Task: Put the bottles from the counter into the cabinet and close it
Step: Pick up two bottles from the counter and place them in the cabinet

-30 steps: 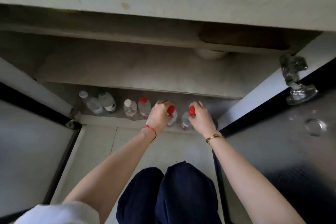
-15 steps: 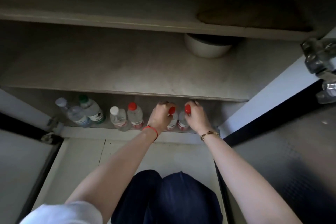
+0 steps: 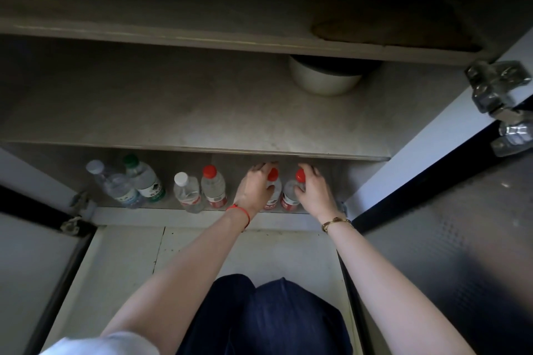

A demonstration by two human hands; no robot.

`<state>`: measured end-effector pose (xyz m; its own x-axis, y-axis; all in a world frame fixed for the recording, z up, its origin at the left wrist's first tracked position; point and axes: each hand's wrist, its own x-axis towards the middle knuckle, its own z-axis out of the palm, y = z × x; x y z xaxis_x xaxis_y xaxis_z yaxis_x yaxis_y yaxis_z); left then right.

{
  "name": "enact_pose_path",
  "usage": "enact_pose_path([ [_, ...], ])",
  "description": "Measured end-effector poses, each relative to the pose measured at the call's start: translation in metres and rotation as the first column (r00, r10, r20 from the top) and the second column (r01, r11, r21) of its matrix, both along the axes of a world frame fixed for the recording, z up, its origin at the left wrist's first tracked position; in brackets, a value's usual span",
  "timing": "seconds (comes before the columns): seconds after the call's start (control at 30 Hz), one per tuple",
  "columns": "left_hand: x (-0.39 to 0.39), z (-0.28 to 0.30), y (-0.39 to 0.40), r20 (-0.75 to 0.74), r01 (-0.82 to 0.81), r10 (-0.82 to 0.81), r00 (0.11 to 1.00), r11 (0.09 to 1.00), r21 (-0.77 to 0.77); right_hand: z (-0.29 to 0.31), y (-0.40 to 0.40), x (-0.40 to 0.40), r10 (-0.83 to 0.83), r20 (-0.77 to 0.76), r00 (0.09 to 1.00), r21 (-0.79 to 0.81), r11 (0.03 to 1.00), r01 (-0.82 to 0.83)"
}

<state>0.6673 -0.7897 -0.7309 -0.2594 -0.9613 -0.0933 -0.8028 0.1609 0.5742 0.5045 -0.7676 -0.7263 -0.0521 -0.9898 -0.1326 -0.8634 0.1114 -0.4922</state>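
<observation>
Several clear water bottles stand in a row on the bottom shelf of the open cabinet (image 3: 184,212). My left hand (image 3: 253,190) grips a red-capped bottle (image 3: 272,187) by its upper part. Beside it my right hand (image 3: 313,192) grips another red-capped bottle (image 3: 291,193) near the neck. Both bottles stand upright on the shelf floor, close together. To their left are a red-capped bottle (image 3: 212,186), a white-capped bottle (image 3: 187,192), a green-capped bottle (image 3: 144,179) and a tilted white-capped bottle (image 3: 114,184).
A middle shelf (image 3: 173,112) overhangs the bottles and carries a white bowl (image 3: 323,79). Both cabinet doors stand open: the left door (image 3: 28,268) and the right door (image 3: 450,239), with metal hinges (image 3: 501,101) at the upper right. My knees (image 3: 259,317) are below.
The view has tilted further into the cabinet. Both hands stay on the two red-capped bottles, which have shifted slightly deeper onto the bottom shelf.
</observation>
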Motion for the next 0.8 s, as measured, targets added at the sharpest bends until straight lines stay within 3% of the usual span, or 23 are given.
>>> enact_pose_path([
  [0.37, 0.042, 0.030, 0.033, -0.081, -0.073, 0.059, 0.995, 0.981, -0.178, 0.024, 0.025, 0.027, -0.001, 0.002, 1.000, -0.191, 0.981, 0.001],
  [0.6, 0.094, 0.051, 0.076, -0.098, -0.185, 0.165, 0.981, 0.946, -0.265, 0.049, 0.040, 0.072, 0.134, -0.042, 0.990, -0.307, 0.941, -0.140],
  [0.8, 0.154, 0.082, 0.129, -0.126, -0.363, 0.341, 0.932, 0.862, -0.354, 0.091, 0.051, 0.131, 0.390, 0.006, 0.921, -0.420, 0.836, -0.352],
])
